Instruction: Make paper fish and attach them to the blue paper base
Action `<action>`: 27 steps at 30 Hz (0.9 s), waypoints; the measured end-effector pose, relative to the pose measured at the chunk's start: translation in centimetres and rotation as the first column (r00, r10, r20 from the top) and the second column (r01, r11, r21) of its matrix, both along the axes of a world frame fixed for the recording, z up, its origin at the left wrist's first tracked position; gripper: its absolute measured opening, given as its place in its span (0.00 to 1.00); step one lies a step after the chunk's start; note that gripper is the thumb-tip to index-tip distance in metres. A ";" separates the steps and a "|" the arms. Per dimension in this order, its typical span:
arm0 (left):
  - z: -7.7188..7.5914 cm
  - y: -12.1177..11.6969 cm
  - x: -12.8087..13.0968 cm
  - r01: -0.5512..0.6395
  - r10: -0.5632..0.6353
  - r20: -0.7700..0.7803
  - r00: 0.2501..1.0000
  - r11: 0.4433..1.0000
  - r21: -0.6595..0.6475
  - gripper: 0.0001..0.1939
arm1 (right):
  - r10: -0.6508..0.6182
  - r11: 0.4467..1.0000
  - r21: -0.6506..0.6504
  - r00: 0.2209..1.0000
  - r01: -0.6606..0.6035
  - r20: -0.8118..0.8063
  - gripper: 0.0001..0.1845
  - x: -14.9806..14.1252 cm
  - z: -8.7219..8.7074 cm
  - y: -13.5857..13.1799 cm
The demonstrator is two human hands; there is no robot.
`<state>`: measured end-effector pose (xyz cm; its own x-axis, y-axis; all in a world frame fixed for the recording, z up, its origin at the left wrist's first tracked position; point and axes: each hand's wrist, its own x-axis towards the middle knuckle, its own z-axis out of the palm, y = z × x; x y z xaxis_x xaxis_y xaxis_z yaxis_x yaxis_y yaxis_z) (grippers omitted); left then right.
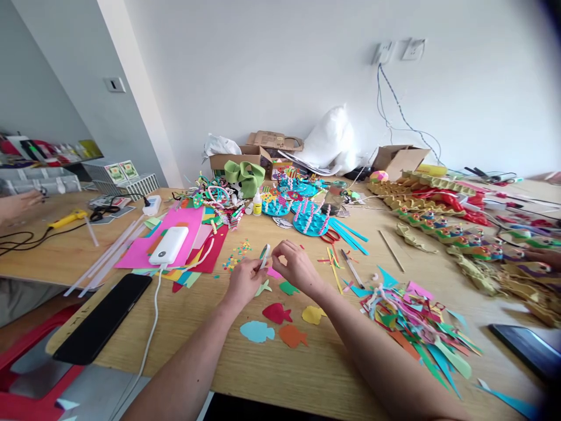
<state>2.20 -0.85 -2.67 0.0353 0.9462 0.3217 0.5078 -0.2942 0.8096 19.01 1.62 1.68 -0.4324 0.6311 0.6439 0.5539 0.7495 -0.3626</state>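
Note:
My left hand [243, 280] pinches a thin white ring that looks like a roll of tape [265, 255], held upright on its edge above the table. Just to its right, my right hand [297, 266] has its thumb and forefinger curled together; anything between them is too small to make out. Below both hands lie paper fish cutouts: a red fish [276, 313], a light blue fish [256, 331], an orange fish [293, 336] and a yellow fish [312, 315]. A green fish [288, 287] and a pale green cutout [263, 288] are closer to the fingers.
Paper scraps [416, 321] pile up on the right, beyond them egg-carton strips [438, 228]. A white power bank [169, 245] and a black phone [103, 318] lie left. Blue decorated plates [310, 218], red scissors [331, 235] and a glue bottle [257, 204] sit behind. A co-worker's hand [20, 206] shows far left.

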 end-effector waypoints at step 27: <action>2.2 -1.3 0.1 0.377 -0.201 0.518 0.832 0.889 -0.259 0.35 | -0.004 0.894 -0.449 1.000 0.011 0.016 0.03 0.1 4.5 -1.9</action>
